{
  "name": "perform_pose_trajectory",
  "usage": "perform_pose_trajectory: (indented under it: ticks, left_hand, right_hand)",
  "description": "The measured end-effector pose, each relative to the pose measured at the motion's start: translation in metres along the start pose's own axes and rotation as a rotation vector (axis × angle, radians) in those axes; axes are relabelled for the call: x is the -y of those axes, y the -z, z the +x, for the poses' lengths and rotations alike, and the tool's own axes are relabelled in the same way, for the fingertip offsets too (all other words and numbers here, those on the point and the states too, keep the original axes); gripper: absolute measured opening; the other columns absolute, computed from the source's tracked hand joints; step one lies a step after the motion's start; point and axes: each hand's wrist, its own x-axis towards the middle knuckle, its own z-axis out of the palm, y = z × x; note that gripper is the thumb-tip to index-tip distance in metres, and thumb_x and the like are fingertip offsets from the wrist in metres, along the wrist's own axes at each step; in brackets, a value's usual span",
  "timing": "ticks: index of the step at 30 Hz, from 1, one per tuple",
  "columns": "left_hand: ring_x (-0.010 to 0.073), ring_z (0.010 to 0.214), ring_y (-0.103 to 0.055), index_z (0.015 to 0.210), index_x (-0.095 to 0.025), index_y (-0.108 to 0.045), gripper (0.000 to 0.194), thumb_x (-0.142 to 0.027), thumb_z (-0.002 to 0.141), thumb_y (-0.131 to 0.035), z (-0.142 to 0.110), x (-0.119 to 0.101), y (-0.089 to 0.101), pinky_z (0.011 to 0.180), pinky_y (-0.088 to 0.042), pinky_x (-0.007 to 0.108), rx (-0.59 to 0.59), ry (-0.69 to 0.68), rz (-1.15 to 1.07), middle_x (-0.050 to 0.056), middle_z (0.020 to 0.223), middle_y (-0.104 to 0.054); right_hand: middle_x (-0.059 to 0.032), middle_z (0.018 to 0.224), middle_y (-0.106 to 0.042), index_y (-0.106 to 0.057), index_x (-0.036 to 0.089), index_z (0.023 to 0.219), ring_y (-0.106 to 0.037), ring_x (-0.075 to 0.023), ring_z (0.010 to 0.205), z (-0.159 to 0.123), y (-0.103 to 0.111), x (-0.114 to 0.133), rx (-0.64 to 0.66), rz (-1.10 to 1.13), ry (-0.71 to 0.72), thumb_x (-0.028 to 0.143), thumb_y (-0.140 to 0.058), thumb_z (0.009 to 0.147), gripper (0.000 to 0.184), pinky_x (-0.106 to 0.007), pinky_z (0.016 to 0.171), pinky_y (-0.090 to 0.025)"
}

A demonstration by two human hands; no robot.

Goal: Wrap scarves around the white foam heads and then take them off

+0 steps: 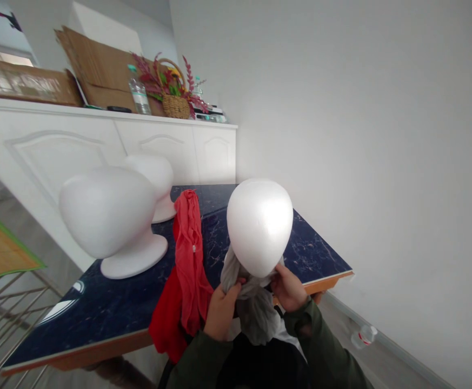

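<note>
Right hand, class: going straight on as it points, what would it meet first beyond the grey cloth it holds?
The right hand, past the grey cloth, would probably meet the white head form; depth is unclear.

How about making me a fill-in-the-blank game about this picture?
The left hand and right hand hold a ____ cloth.
Altogether, ____ smooth head shapes can be seen.
The tabletop is dark ____.
The wicker basket stands on a ____ cabinet.
Missing words: gray; three; blue; white.
</note>
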Motion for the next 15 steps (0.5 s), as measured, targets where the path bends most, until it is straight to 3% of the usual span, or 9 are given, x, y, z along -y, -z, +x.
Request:
perform_pose_trajectory:
  ticks: [3,6,9,12,15]
  left_hand:
    - [0.0144,0.067,-0.058,0.064,-0.017,-0.055,0.015,-0.030,0.069,-0.059,0.011,-0.009,0.012,0.064,-0.047,0.027,-0.076,-0.055,-0.150,-0.001,0.063,-0.058]
    - [0.0070,0.047,-0.046,0.060,-0.018,-0.043,0.023,-0.030,0.068,-0.061,0.018,-0.022,0.022,0.053,-0.045,0.023,-0.103,-0.054,-0.342,-0.009,0.047,-0.038]
    - [0.0023,0.035,-0.027,0.061,-0.019,-0.035,0.033,-0.032,0.065,-0.065,0.025,-0.032,0.035,0.037,-0.030,0.015,-0.122,-0.017,-0.391,-0.012,0.043,-0.025]
    - [0.0016,0.032,-0.020,0.060,-0.019,-0.033,0.036,-0.034,0.064,-0.065,0.034,-0.038,0.049,0.032,-0.018,0.014,-0.171,-0.012,-0.320,-0.013,0.042,-0.023]
    - [0.0018,0.032,-0.025,0.064,-0.018,-0.038,0.032,-0.034,0.062,-0.066,0.037,-0.040,0.057,0.033,-0.021,0.015,-0.211,-0.023,-0.265,-0.013,0.044,-0.030]
  right_hand:
    - [0.0000,0.069,-0.065,-0.059,0.020,0.077,-0.057,-0.0118,0.056,0.016,0.006,0.016,0.014,-0.006,0.026,0.029,-0.057,0.072,0.011,-0.024,0.051,-0.047]
    - [-0.0019,0.075,-0.067,-0.059,0.019,0.077,-0.062,-0.0157,0.073,0.033,0.009,0.028,0.029,-0.080,0.021,0.026,-0.049,0.075,0.012,-0.030,0.068,-0.051]
    - [-0.0045,0.069,-0.066,-0.060,0.018,0.073,-0.062,-0.0192,0.082,0.050,0.008,0.036,0.059,-0.177,-0.029,0.026,-0.047,0.074,0.015,-0.035,0.074,-0.049]
    - [-0.0054,0.073,-0.067,-0.063,0.019,0.075,-0.060,-0.0219,0.089,0.059,0.009,0.041,0.110,-0.261,0.030,0.031,-0.053,0.070,0.017,-0.040,0.078,-0.047]
    - [-0.0063,0.075,-0.068,-0.064,0.020,0.075,-0.059,-0.0236,0.093,0.058,0.014,0.041,0.127,-0.278,0.105,0.037,-0.051,0.071,0.022,-0.042,0.080,-0.046]
